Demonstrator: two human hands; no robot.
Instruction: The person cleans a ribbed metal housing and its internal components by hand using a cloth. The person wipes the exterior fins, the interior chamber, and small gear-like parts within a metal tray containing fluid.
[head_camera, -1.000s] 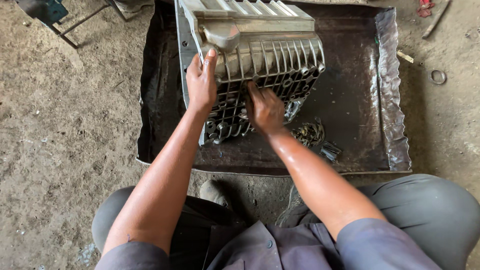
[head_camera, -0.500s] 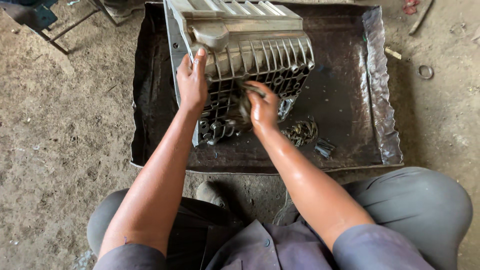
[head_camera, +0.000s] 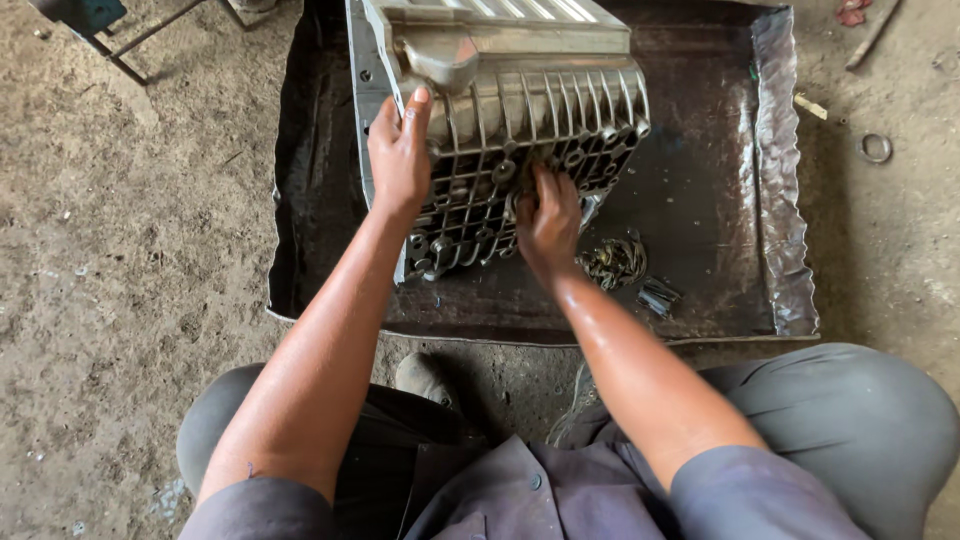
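both hands work the ribbed metal casing (head_camera: 520, 110) tilted in the dented tray (head_camera: 780, 150) on the floor: my left hand (head_camera: 400, 160) lies open on its edge to steady it, my right hand (head_camera: 548, 215) seems curled round a dark rag against the ribs, probably to scrub them.

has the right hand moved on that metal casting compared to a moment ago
Yes. The right hand has slid up the ribbed face of the metal casting, toward its finned top, away from the casting's lower edge.
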